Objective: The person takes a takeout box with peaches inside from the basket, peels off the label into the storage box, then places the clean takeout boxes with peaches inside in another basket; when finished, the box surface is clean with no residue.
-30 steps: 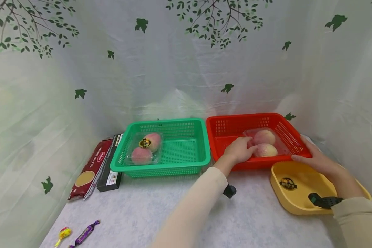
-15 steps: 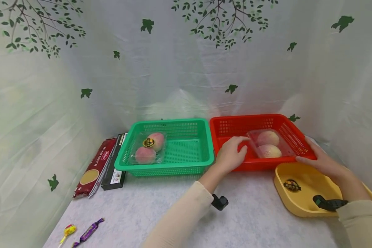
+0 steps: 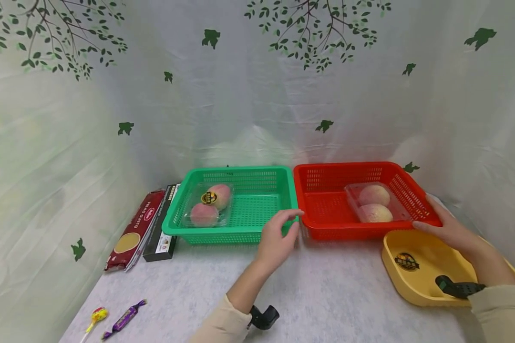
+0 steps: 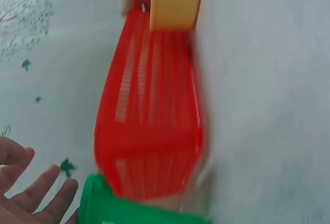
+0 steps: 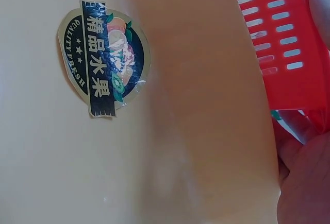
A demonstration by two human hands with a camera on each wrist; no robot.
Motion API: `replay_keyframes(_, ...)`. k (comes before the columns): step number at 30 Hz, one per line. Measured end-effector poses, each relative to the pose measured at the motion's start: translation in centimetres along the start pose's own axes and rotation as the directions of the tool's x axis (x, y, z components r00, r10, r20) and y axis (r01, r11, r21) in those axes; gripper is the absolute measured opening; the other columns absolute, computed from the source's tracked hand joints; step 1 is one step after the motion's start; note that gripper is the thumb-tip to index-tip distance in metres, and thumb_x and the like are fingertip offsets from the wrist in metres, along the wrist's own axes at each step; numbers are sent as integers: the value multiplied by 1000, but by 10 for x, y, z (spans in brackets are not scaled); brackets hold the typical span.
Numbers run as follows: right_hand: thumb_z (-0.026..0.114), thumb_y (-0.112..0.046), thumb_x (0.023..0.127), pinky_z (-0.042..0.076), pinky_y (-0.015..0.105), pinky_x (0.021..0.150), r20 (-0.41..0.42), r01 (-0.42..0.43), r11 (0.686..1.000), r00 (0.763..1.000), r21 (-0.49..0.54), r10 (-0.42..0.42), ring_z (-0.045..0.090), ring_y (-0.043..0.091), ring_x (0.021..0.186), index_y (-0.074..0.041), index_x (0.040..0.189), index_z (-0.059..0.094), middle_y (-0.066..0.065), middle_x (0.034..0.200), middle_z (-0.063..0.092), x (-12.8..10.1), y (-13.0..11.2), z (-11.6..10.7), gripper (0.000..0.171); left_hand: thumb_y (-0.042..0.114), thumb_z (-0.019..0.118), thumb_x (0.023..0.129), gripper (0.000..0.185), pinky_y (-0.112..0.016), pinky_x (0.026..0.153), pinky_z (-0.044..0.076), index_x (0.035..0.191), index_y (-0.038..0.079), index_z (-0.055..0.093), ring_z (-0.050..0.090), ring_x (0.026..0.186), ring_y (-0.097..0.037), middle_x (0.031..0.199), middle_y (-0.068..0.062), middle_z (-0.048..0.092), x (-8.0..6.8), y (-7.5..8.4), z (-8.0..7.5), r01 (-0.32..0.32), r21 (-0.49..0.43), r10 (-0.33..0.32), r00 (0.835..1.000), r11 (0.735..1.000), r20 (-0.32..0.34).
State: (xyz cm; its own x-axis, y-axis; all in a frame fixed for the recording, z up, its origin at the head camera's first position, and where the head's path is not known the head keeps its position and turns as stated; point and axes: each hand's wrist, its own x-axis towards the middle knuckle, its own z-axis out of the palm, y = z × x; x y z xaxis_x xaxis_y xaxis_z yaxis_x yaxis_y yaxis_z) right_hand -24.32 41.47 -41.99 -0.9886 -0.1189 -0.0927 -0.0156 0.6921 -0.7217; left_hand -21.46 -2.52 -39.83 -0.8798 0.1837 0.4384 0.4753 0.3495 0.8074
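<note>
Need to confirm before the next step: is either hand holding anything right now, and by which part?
The right hand holds the red basket at its near right corner rim. The left hand hovers open by the green basket, holding nothing.

Leaf-print white curtain (image 3: 257, 95), grey-white tabletop (image 3: 334, 290)

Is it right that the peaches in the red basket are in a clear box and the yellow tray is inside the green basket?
Not quite. The head view shows the yellow tray on the table in front of the red basket, not in the green basket. The peaches do sit in a clear box in the red basket.
</note>
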Motion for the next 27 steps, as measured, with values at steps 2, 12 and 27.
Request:
replay_keyframes(2, 58, -45, 97, 53, 59, 93, -2, -2, 1000, 1000, 2, 2, 36, 51, 127, -16, 158, -20, 34, 156, 18, 0, -1, 0, 103, 8, 58, 97, 28, -43, 101, 51, 123, 13, 68, 63, 116, -18, 125, 0, 69, -3, -5, -13, -9, 0, 9, 999, 1000, -39)
replay_keyframes(12, 59, -46, 97, 54, 59, 93, -5, -15, 1000, 1000, 14, 15, 36, 51, 127, -17, 158, -20, 34, 155, 20, -2, -4, 0, 104, 6, 57, 99, 28, -49, 104, 48, 125, 11, 67, 63, 117, -25, 126, -6, 69, -9, -41, -92, 59, 32, -50, 971, 998, -232)
replay_keyframes(27, 57, -48, 98, 47, 66, 97, 16, -37, 999, 999, 14, 37, 30, 56, 129, -19, 157, -22, 34, 157, 14, -3, -4, -1, 103, 16, 53, 101, 28, -55, 114, 38, 124, 13, 68, 47, 140, -25, 142, -5, 59, -19, -89, -185, 329, 70, -220, 759, 942, -613)
